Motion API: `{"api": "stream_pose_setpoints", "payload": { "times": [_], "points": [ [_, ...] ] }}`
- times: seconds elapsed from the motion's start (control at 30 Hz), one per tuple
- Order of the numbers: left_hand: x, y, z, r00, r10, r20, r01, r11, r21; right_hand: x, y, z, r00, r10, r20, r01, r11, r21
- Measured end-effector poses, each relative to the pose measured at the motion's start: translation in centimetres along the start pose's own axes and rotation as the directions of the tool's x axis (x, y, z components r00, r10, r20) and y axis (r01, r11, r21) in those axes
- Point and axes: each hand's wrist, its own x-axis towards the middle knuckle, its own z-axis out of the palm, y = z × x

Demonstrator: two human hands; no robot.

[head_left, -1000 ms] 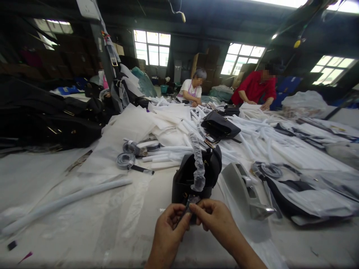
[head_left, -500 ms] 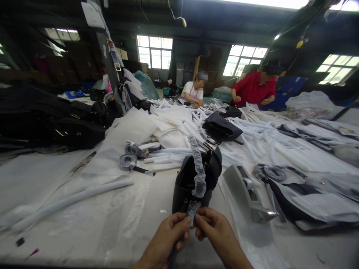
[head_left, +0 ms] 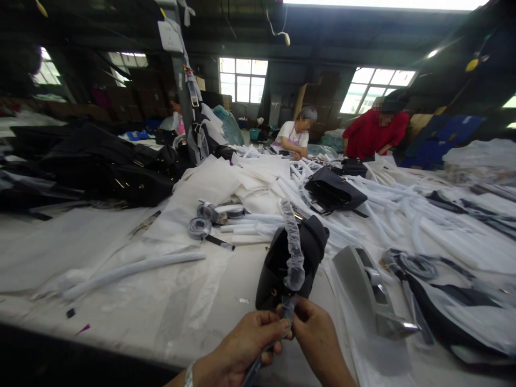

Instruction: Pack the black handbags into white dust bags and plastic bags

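Observation:
A black handbag [head_left: 288,263] stands on the white table [head_left: 121,301] in front of me. Its handle [head_left: 293,244] arches up, wrapped in crinkled clear plastic. My left hand [head_left: 242,352] and my right hand [head_left: 316,341] meet just below the bag. Both pinch the lower end of the wrapped strap [head_left: 287,310], fingers closed on it. A dark strip runs down from my left hand towards the bottom edge.
A grey tape dispenser [head_left: 373,293] lies right of the bag. Rolls of tape [head_left: 199,227], white foam tubes [head_left: 133,269] and white sheets cover the table. More black bags [head_left: 332,191] lie farther back and in a pile at left [head_left: 100,166]. Two people work at the far side.
The view has shifted, so bag and hands sit lower and farther right. My hands have stayed closed on the strap end, now closer to the bag's base.

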Motion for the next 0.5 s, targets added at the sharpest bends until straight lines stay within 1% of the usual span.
{"api": "stream_pose_setpoints", "payload": {
  "times": [0.07, 0.13, 0.2, 0.23, 0.27, 0.3, 0.33, 0.37, 0.4, 0.43, 0.47, 0.5],
  "points": [
    [0.0, -0.2, 0.1, 1.0, 0.02, -0.011, -0.02, 1.0, 0.001, 0.4, -0.1, -0.2, 0.999, 0.027, 0.028, -0.025, 0.999, -0.043],
    [0.1, -0.3, 0.2, 0.998, 0.052, -0.031, -0.052, 0.999, 0.005, 0.5, -0.3, -0.9, 0.996, 0.008, 0.086, 0.002, 0.993, -0.117],
    [0.0, -0.3, 0.3, 0.995, 0.086, -0.055, -0.085, 0.996, 0.012, 0.2, -0.6, -2.2, 0.985, -0.097, 0.143, 0.134, 0.95, -0.283],
    [-0.1, -0.3, 0.4, 0.992, 0.104, -0.067, -0.103, 0.994, 0.022, -0.1, -0.9, -3.1, 0.972, -0.181, 0.152, 0.227, 0.895, -0.383],
    [-0.2, -0.3, 0.5, 0.989, 0.124, -0.078, -0.121, 0.992, 0.037, -0.4, -1.4, -4.0, 0.946, -0.285, 0.154, 0.324, 0.818, -0.476],
    [-0.3, -0.3, 0.6, 0.986, 0.144, -0.087, -0.139, 0.988, 0.059, -0.7, -1.9, -4.8, 0.902, -0.403, 0.152, 0.416, 0.723, -0.551],
    [-0.4, -0.4, 0.7, 0.981, 0.167, -0.096, -0.159, 0.984, 0.083, -1.0, -2.6, -5.5, 0.836, -0.524, 0.161, 0.503, 0.617, -0.605],
    [-0.4, -0.4, 0.7, 0.977, 0.19, -0.101, -0.179, 0.978, 0.104, -1.0, -3.4, -5.9, 0.748, -0.636, 0.192, 0.589, 0.501, -0.634],
    [-0.4, -0.5, 0.8, 0.972, 0.211, -0.103, -0.199, 0.973, 0.12, -0.9, -4.3, -6.1, 0.646, -0.721, 0.25, 0.669, 0.377, -0.641],
    [-0.5, -0.5, 0.8, 0.968, 0.229, -0.104, -0.216, 0.968, 0.129, -0.7, -5.1, -6.0, 0.551, -0.769, 0.325, 0.729, 0.254, -0.635],
    [-0.5, -0.6, 0.8, 0.964, 0.245, -0.106, -0.23, 0.964, 0.134, -0.3, -5.9, -5.8, 0.477, -0.783, 0.401, 0.769, 0.15, -0.622],
    [-0.5, -0.7, 0.8, 0.959, 0.261, -0.111, -0.245, 0.959, 0.14, 0.2, -6.7, -5.4, 0.432, -0.769, 0.47, 0.793, 0.076, -0.604]
  ]
}}
